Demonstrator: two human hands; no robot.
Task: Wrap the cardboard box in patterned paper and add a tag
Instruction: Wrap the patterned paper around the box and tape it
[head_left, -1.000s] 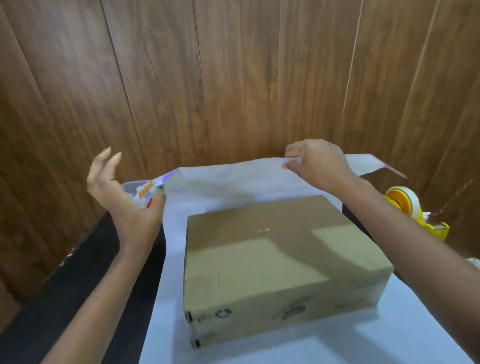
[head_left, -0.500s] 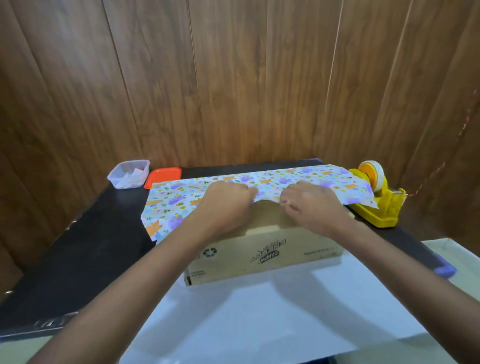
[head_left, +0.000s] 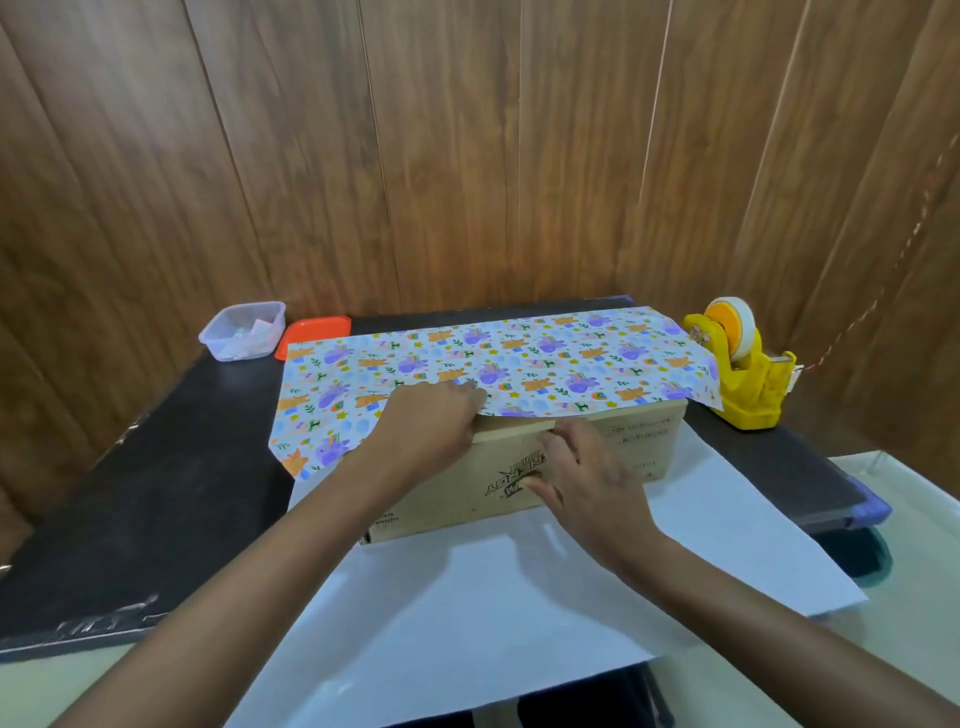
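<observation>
The box (head_left: 623, 447) sits on the desk (head_left: 171, 467), paper (head_left: 519, 358) laid over its top. The paper looks thin and slippy, so hold it by the edge. Your left hand (head_left: 431, 423) rests there, fingers bent; pinching or not, I cannot tell. Your right hand (head_left: 589, 475) lies flat on the box.

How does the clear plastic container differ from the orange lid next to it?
The clear container is see-through and deep; the orange lid is opaque and flat. The container holds small pale items; the lid shows none. The patterned paper overlaps the lid's near edge, not the container. Both are rounded rectangles on the black table, far left.
</observation>
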